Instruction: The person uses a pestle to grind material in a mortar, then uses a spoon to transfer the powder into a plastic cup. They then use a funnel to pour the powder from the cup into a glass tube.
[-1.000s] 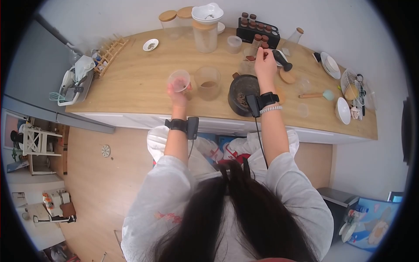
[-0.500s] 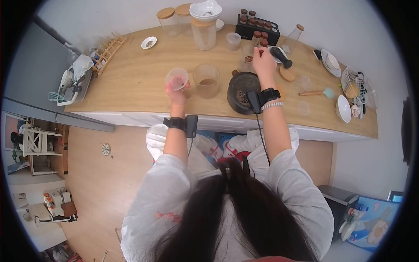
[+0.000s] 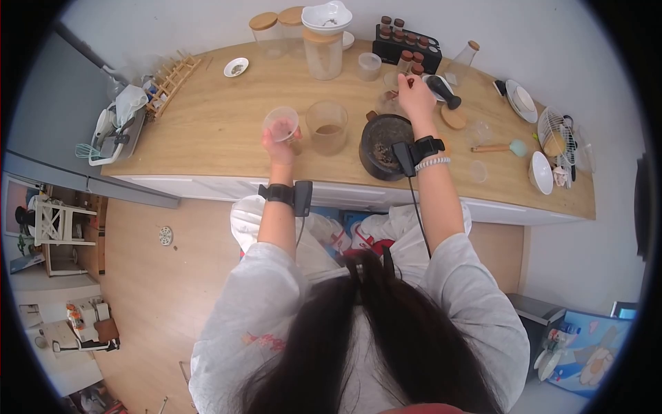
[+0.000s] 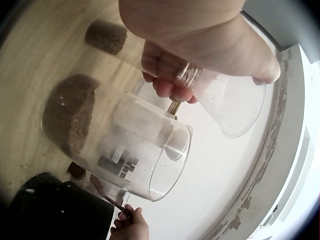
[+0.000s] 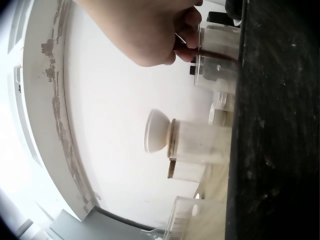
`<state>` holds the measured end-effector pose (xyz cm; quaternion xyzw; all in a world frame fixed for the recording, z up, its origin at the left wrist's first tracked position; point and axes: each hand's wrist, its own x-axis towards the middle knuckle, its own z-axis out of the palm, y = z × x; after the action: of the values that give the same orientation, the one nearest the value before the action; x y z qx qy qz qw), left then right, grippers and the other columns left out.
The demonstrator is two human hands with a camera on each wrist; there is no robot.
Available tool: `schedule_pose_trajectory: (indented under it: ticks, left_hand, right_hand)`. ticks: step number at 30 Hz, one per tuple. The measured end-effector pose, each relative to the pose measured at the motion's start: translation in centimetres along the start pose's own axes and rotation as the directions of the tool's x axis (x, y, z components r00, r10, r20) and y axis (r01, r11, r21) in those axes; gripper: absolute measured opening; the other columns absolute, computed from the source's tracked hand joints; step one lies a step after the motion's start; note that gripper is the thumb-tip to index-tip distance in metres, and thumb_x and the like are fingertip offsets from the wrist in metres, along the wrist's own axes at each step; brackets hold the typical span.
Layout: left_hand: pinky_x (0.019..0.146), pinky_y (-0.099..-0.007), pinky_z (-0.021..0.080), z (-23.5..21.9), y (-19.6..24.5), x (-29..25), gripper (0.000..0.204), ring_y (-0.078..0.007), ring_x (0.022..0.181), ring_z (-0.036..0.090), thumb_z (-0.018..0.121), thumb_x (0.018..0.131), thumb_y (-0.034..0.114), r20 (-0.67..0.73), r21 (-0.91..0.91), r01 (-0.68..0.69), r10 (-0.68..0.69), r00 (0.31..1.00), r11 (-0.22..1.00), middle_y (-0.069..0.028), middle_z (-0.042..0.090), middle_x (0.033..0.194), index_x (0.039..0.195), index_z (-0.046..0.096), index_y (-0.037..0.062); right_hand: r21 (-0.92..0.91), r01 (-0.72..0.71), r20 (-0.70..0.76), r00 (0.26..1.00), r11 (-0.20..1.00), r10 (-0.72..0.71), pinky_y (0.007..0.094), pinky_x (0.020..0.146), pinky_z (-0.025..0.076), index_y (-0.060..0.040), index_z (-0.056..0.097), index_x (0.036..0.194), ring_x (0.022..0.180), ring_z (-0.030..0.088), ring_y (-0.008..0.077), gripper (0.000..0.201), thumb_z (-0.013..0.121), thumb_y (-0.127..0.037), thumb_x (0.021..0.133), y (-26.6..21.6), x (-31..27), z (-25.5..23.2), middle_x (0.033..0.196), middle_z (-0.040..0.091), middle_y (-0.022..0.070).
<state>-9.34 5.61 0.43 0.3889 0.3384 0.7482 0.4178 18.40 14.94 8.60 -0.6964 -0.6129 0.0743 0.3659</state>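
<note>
My left hand (image 3: 277, 146) grips a clear bottle round its neck, where a clear funnel (image 4: 232, 107) flares from the mouth. Brown powder (image 4: 106, 37) lies at the bottle's bottom in the left wrist view. Beside it stands a wide glass jar (image 3: 327, 131) with brown powder in its lower part. My right hand (image 3: 418, 103) pinches a thin reddish-brown spoon handle (image 5: 212, 53), which reaches down into a clear glass cup (image 5: 220, 36). The spoon's lower end is hidden in the right wrist view. A black pot (image 3: 386, 141) with dark bits inside stands below the right wrist.
Behind the right hand are a black spice rack (image 3: 408, 52) and a black pestle (image 3: 443, 92). Lidded jars and a stacked white bowl (image 3: 327, 17) stand at the back. A spatula (image 3: 500, 148) and white bowl (image 3: 541, 172) lie right; a small dish (image 3: 236, 67) sits left.
My right wrist has shifted slightly to the right while its fingers stay over the glass cup. The left hand, bottle and funnel have hardly moved.
</note>
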Motion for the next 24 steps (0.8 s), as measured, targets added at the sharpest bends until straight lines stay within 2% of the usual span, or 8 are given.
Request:
schedule_pose_trajectory:
  ticks: [6, 11, 16, 21, 24]
  left_hand:
    - [0.057, -0.0323, 0.039, 0.2, 0.2, -0.1, 0.063, -0.0221, 0.057, 0.05, 0.024, 0.079, 0.057, -0.012, 0.01, -0.001, 0.001, 1.0, 1.0, -0.0097, 0.052, 0.059, 0.08, 0.055, 0.002]
    - [0.057, -0.0324, 0.04, 0.1, -0.1, 0.0, 0.063, -0.022, 0.058, 0.05, 0.022, 0.08, 0.056, -0.024, 0.01, -0.005, 0.005, 1.0, 1.0, -0.0093, 0.052, 0.059, 0.08, 0.055, 0.0024]
    - [0.056, -0.0324, 0.04, -0.3, -0.5, 0.1, 0.064, -0.0224, 0.058, 0.051, 0.021, 0.08, 0.057, -0.013, 0.013, -0.014, 0.014, 1.0, 1.0, -0.0097, 0.053, 0.059, 0.08, 0.056, 0.0026]
    - [0.055, -0.0324, 0.04, 0.0, -0.3, 0.1, 0.065, -0.0225, 0.057, 0.051, 0.023, 0.079, 0.058, -0.037, 0.003, 0.014, -0.013, 0.999, 1.0, -0.0098, 0.053, 0.059, 0.079, 0.056, 0.0023]
    - [0.054, -0.0324, 0.04, 0.2, 0.0, 0.0, 0.065, -0.0225, 0.056, 0.051, 0.024, 0.079, 0.059, -0.033, 0.023, -0.007, 0.008, 0.999, 1.0, -0.0098, 0.052, 0.058, 0.079, 0.055, 0.0017]
  right_hand:
    - [0.103, -0.07, 0.029, 0.997, 0.992, 0.068, 0.0401, 0.08, 0.038, -0.0089, 0.063, 0.09, 0.086, 0.06, 0.0302, 0.038, 0.048, -0.043, 0.084, 0.8, 0.8, 0.3, 0.084, 0.065, 0.0115]
    - [0.345, -0.093, 0.02, 0.996, 0.934, 0.091, 0.0326, 0.069, 0.043, -0.0052, 0.063, 0.088, 0.075, 0.061, 0.0242, 0.033, 0.054, -0.036, 0.084, 2.3, 1.4, -0.3, 0.079, 0.064, 0.0106]
    - [0.688, -0.161, 0.064, 0.985, 0.707, 0.162, 0.025, 0.055, 0.039, -0.0009, 0.063, 0.083, 0.059, 0.052, 0.012, 0.025, 0.056, -0.024, 0.086, 4.9, 1.9, -0.6, 0.068, 0.058, 0.0031]
    - [0.83, -0.335, 0.196, 0.924, 0.446, 0.329, 0.0201, 0.05, 0.032, -0.0014, 0.063, 0.084, 0.054, 0.044, 0.0052, 0.025, 0.052, -0.023, 0.09, 4.0, 0.4, -4.1, 0.064, 0.053, -0.002]
    - [0.846, -0.261, 0.158, 0.956, 0.464, 0.249, 0.02, 0.05, 0.031, -0.0017, 0.063, 0.085, 0.056, 0.045, 0.0052, 0.025, 0.053, -0.024, 0.089, 5.4, 0.5, -3.9, 0.065, 0.054, -0.0016]
